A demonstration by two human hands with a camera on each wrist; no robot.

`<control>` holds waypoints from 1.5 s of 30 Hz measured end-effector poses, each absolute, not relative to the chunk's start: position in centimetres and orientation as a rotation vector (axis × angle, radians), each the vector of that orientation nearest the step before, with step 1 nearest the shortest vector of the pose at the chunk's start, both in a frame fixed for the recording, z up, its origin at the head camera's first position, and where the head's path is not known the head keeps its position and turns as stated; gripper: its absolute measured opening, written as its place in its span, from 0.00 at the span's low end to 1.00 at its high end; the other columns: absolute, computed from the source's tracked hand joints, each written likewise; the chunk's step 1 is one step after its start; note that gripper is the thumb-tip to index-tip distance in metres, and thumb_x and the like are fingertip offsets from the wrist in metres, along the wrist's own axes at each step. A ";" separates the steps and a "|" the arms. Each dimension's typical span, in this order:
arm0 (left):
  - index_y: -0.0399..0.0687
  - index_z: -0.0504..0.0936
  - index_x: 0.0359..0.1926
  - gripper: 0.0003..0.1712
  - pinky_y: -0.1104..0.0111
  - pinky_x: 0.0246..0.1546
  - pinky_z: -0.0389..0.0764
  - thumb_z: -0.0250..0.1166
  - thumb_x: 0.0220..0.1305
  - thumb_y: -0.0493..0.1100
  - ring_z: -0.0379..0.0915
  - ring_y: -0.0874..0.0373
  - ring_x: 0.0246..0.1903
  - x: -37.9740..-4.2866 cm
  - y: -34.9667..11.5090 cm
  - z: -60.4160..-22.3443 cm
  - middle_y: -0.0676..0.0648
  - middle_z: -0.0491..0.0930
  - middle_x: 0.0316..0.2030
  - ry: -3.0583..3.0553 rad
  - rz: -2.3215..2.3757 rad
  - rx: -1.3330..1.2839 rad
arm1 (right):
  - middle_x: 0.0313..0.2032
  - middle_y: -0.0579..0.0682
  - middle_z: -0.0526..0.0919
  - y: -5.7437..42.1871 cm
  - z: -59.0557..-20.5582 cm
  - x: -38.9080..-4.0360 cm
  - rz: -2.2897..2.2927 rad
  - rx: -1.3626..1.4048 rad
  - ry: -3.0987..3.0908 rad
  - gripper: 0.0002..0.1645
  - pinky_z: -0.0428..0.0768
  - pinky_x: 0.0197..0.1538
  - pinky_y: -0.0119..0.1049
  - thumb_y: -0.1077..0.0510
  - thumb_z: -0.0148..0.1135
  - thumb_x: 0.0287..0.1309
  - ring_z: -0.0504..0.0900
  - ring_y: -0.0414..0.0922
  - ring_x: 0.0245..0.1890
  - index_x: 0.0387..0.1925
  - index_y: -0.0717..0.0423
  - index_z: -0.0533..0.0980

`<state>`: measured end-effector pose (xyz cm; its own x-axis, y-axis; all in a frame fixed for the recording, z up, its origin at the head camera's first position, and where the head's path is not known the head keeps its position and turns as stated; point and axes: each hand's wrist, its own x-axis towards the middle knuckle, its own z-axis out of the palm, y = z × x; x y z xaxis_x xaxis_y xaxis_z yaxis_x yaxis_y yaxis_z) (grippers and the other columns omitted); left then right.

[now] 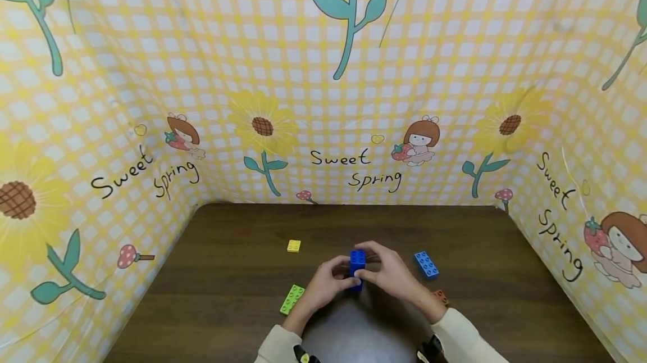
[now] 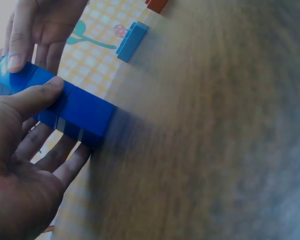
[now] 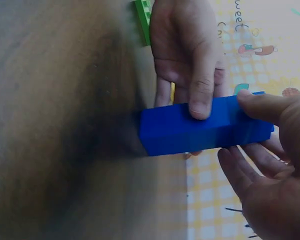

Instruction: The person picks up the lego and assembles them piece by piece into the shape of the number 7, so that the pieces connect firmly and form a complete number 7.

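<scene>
A stack of dark blue building bricks (image 1: 357,258) stands upright at the middle of the table, studs on top. Seams between its stacked bricks show in the left wrist view. My left hand (image 1: 323,285) grips the stack lower down, thumb on the near face and fingers behind it. Higher up, my right hand (image 1: 390,273) pinches the top brick between thumb and fingers. Seen from the right wrist, the blue stack (image 3: 205,127) lies between both thumbs and the fingers behind.
On the brown table (image 1: 227,273) lie a yellow brick (image 1: 294,246) at the back left, a lime green brick (image 1: 291,299) by the left forearm, a lighter blue brick (image 1: 427,264) at right and an orange-brown brick (image 1: 442,297) partly behind the right forearm. Patterned cloth (image 1: 343,127) walls surround it.
</scene>
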<state>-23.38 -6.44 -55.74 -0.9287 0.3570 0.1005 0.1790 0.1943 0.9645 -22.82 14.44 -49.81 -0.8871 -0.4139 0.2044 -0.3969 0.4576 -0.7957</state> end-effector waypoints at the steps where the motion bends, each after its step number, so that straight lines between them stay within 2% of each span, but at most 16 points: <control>1: 0.45 0.83 0.62 0.23 0.60 0.58 0.87 0.75 0.69 0.42 0.85 0.45 0.58 -23.4 -6.4 -55.7 0.40 0.87 0.56 2.314 1.836 0.529 | 0.56 0.53 0.87 14.4 -50.0 -22.8 -1.475 -0.735 2.651 0.29 0.86 0.61 0.50 0.57 0.76 0.64 0.87 0.55 0.57 0.64 0.54 0.77; 7: 0.41 0.81 0.65 0.26 0.55 0.61 0.85 0.75 0.68 0.40 0.83 0.43 0.60 -23.2 -6.6 -55.1 0.38 0.84 0.59 2.321 1.801 0.560 | 0.53 0.52 0.88 14.3 -50.8 -22.9 -1.607 -0.676 2.589 0.24 0.86 0.62 0.49 0.58 0.76 0.64 0.88 0.55 0.56 0.59 0.53 0.79; 13: 0.33 0.75 0.69 0.30 0.46 0.67 0.79 0.72 0.68 0.33 0.79 0.36 0.64 -22.6 -8.4 -53.6 0.32 0.81 0.62 2.386 1.695 0.618 | 0.53 0.56 0.88 14.4 -51.1 -22.9 -1.637 -0.674 2.559 0.24 0.85 0.62 0.53 0.58 0.76 0.65 0.87 0.57 0.56 0.60 0.56 0.80; 16: 0.31 0.77 0.66 0.26 0.46 0.62 0.82 0.71 0.68 0.31 0.82 0.37 0.59 -22.4 -9.7 -53.0 0.32 0.82 0.59 2.511 1.597 0.650 | 0.52 0.56 0.88 14.5 -51.1 -22.8 -1.645 -0.667 2.559 0.24 0.85 0.62 0.56 0.59 0.76 0.65 0.87 0.58 0.56 0.60 0.56 0.80; 20: 0.33 0.82 0.58 0.18 0.57 0.49 0.87 0.71 0.68 0.31 0.84 0.46 0.48 -21.8 -11.7 -52.4 0.38 0.84 0.50 2.731 1.413 0.660 | 0.51 0.54 0.89 14.5 -51.0 -22.9 -1.653 -0.651 2.564 0.24 0.84 0.63 0.56 0.59 0.77 0.63 0.87 0.57 0.56 0.59 0.54 0.80; 24: 0.42 0.87 0.48 0.10 0.66 0.40 0.81 0.73 0.67 0.34 0.78 0.55 0.42 -20.4 -13.7 -52.4 0.49 0.81 0.42 2.942 1.157 0.574 | 0.51 0.53 0.89 14.4 -51.0 -22.9 -1.632 -0.651 2.562 0.24 0.84 0.63 0.53 0.58 0.77 0.64 0.87 0.55 0.56 0.60 0.53 0.80; 27: 0.49 0.86 0.43 0.08 0.66 0.38 0.77 0.76 0.65 0.38 0.73 0.57 0.43 -19.3 -14.8 -52.6 0.53 0.78 0.41 3.046 0.967 0.508 | 0.52 0.53 0.89 14.4 -51.1 -22.9 -1.628 -0.642 2.556 0.24 0.85 0.63 0.53 0.58 0.77 0.64 0.87 0.55 0.56 0.59 0.53 0.80; 29: 0.52 0.85 0.43 0.10 0.65 0.38 0.77 0.78 0.63 0.42 0.71 0.57 0.45 -18.8 -15.3 -52.8 0.53 0.76 0.43 3.081 0.870 0.475 | 0.52 0.54 0.89 14.4 -51.1 -22.9 -1.635 -0.633 2.551 0.24 0.84 0.63 0.54 0.59 0.77 0.63 0.87 0.55 0.56 0.59 0.53 0.80; 33: 0.51 0.83 0.45 0.17 0.63 0.35 0.77 0.82 0.59 0.44 0.70 0.55 0.45 -18.3 -16.0 -52.9 0.49 0.75 0.45 3.058 0.750 0.469 | 0.53 0.55 0.88 14.5 -51.2 -22.9 -1.652 -0.638 2.523 0.25 0.84 0.63 0.56 0.59 0.77 0.64 0.87 0.56 0.56 0.60 0.54 0.80; 40: 0.46 0.83 0.41 0.17 0.60 0.38 0.81 0.80 0.55 0.30 0.73 0.54 0.43 -18.5 -16.7 -52.8 0.47 0.80 0.43 3.021 0.793 0.535 | 0.54 0.55 0.87 14.5 -51.4 -23.0 -1.669 -0.632 2.497 0.24 0.85 0.62 0.54 0.59 0.76 0.65 0.86 0.58 0.58 0.60 0.54 0.80; 45: 0.42 0.86 0.35 0.12 0.60 0.37 0.83 0.80 0.53 0.29 0.79 0.51 0.42 -18.5 -17.1 -53.0 0.45 0.86 0.40 3.075 0.884 0.543 | 0.54 0.55 0.87 14.5 -51.3 -23.0 -1.672 -0.639 2.492 0.24 0.84 0.62 0.54 0.58 0.76 0.65 0.86 0.58 0.58 0.61 0.54 0.80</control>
<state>-18.50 -17.08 -52.95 -0.9389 0.2879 0.1889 0.3442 0.7962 0.4975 -23.01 14.50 -51.34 -0.9106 -0.3778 0.1675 -0.2983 0.3204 -0.8991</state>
